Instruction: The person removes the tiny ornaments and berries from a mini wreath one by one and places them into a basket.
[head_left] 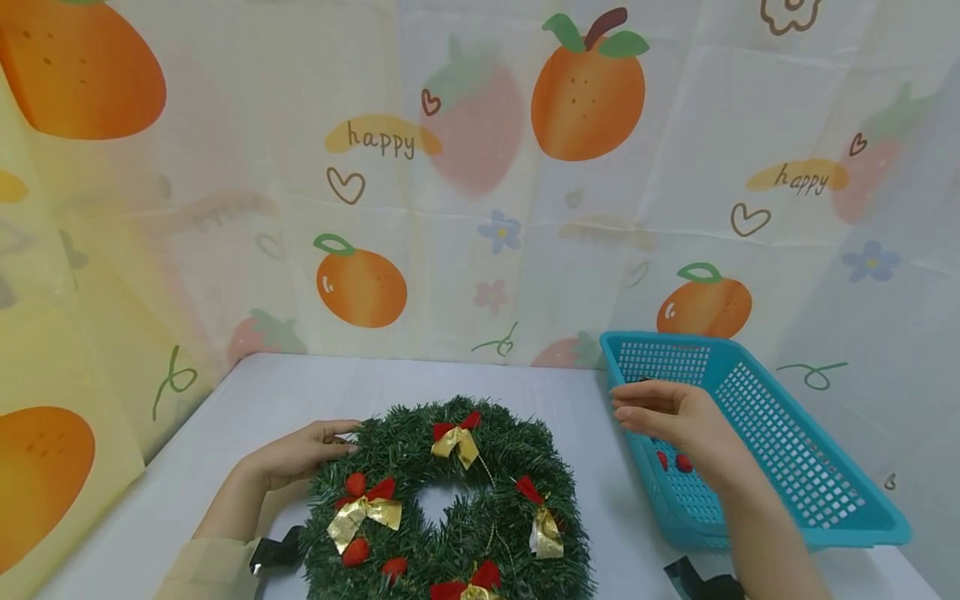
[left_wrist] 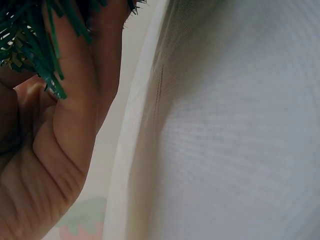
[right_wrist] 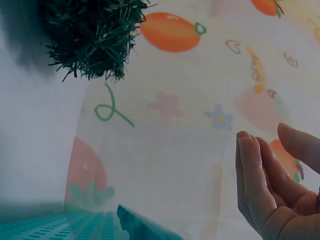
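A green tinsel wreath [head_left: 555, 467] lies on the white table, decorated with red-and-gold bows [head_left: 455, 442] and red strawberry-like pieces [head_left: 356, 551]. My left hand [head_left: 303, 454] holds its upper left edge. In the left wrist view, the fingers [left_wrist: 75, 100] curl about the green tinsel strands [left_wrist: 37, 45], and part of the grip is hidden. Over the left side of a turquoise basket [head_left: 795, 442] hovers my right hand [head_left: 686, 421]. In the right wrist view, its thumb and fingers [right_wrist: 257, 175] stand apart, with nothing seen between them.
Several small red pieces [head_left: 683, 463] lie in the basket, and a dark item beside the right fingertips is mostly hidden. Behind the table [head_left: 300, 379] hangs a fruit-printed cloth [head_left: 480, 250]. Black straps [head_left: 277, 552] are at both wrists.
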